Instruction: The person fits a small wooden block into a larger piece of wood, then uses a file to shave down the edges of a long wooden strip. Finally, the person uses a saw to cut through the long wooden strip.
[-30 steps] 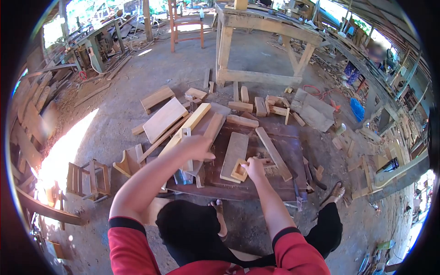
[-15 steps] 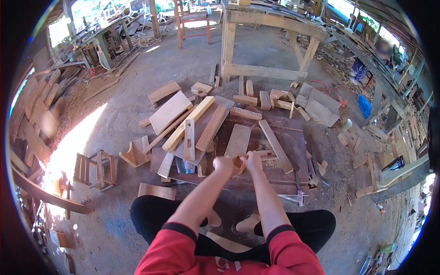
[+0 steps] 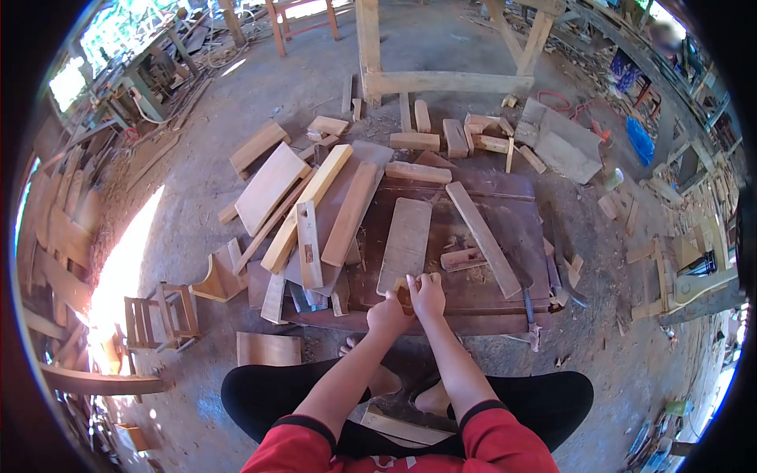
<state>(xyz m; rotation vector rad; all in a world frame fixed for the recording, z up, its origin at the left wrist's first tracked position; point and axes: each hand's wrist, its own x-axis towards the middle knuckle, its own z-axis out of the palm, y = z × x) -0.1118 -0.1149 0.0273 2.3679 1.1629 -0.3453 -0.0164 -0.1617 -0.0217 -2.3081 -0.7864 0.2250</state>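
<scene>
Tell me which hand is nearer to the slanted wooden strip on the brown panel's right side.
Right. The right hand is left of the wooden strip, about level with its near end, not touching; the left hand is farther left, beyond the right hand.

board [image 3: 408,236] on panel [image 3: 512,225] | block [image 3: 404,298] at board's near end | strip [image 3: 482,236] right of board

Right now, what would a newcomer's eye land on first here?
Probably the left hand and right hand, together on a small wooden block near the picture's middle. Next, perhaps the glaring sunlit patch of floor at left, then the bright blue plastic at upper right.
</scene>
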